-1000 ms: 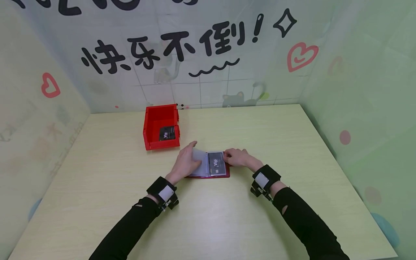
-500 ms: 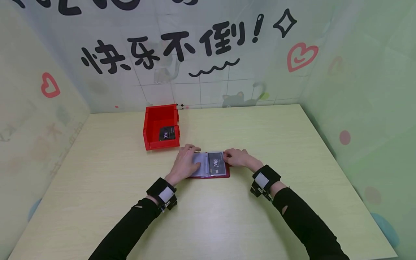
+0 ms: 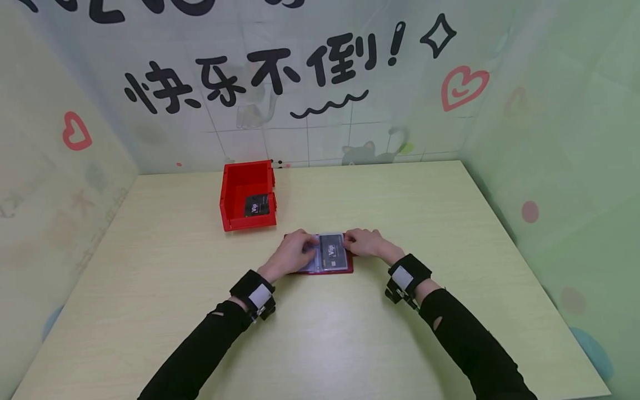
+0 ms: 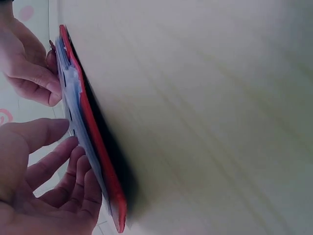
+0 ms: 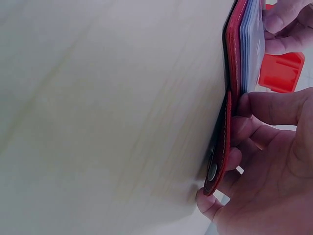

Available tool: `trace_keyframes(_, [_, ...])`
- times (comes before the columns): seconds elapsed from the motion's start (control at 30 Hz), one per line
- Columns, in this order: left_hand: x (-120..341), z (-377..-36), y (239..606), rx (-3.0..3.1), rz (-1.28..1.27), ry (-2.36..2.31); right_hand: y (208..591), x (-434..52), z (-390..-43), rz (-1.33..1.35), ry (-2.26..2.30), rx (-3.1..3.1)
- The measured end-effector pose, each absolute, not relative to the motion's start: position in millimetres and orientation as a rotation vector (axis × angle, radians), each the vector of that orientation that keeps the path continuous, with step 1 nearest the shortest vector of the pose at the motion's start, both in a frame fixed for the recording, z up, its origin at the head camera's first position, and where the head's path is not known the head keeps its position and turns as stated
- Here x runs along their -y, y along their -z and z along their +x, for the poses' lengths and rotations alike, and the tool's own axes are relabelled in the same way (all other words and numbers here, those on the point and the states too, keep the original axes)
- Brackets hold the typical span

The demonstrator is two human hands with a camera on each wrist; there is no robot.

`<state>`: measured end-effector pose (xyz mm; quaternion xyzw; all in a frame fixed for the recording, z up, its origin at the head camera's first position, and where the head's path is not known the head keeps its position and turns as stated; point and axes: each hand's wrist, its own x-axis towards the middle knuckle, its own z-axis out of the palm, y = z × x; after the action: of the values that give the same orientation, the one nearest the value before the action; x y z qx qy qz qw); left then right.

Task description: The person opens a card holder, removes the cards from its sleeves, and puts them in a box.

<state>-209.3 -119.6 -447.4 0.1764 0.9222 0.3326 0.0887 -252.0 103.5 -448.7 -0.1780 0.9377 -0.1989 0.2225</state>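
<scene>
At the left of the table (image 3: 150,311) stands a red box (image 3: 248,194) with a dark card (image 3: 257,206) lying inside it, exactly where it stood a second ago.

Just in front of the box and to its right, the left hand (image 3: 294,254) lies on the left half of an open red card holder (image 3: 327,270). A second ago this hand was lifting a clear sleeve (image 3: 314,260) with the thumb raised. Half a second ago the sleeve lay flat under straight fingers. Now the hand has slid towards the middle and its fingers are curled over the sleeve near the fold. In the left wrist view the fingers (image 4: 73,183) lie loosely bent against the clear pages, and whether they truly pinch a page cannot be told.

The holder lies flat on the table between the two hands, unmoved, with a dark card (image 3: 332,251) showing in its right-hand pocket.

At the right, the right hand (image 3: 367,243) has not shifted. Its fingers curl round the holder's right edge, with the thumb (image 5: 274,105) pressed on the pages and the fingertips by the snap flap (image 5: 215,161).
</scene>
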Motion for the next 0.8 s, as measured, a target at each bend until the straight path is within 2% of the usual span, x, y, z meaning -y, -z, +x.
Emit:
trace_keyframes(0.23, [120.0, -220.5, 445.3, -2.642, 0.498, -1.031, 445.2, -104.0, -249.8, -0.493, 0.559, -2.583])
trace_keyframes(0.5, [116.6, -229.0, 438.7, -2.562, 0.314, -1.022, 444.5, -102.0, -249.2, -0.481, 0.560, -2.585])
trace_keyframes(0.8, [109.5, -232.9, 436.8, -2.569, 0.221, -0.983, 445.5, -103.0, -249.1, -0.475, 0.563, -2.579])
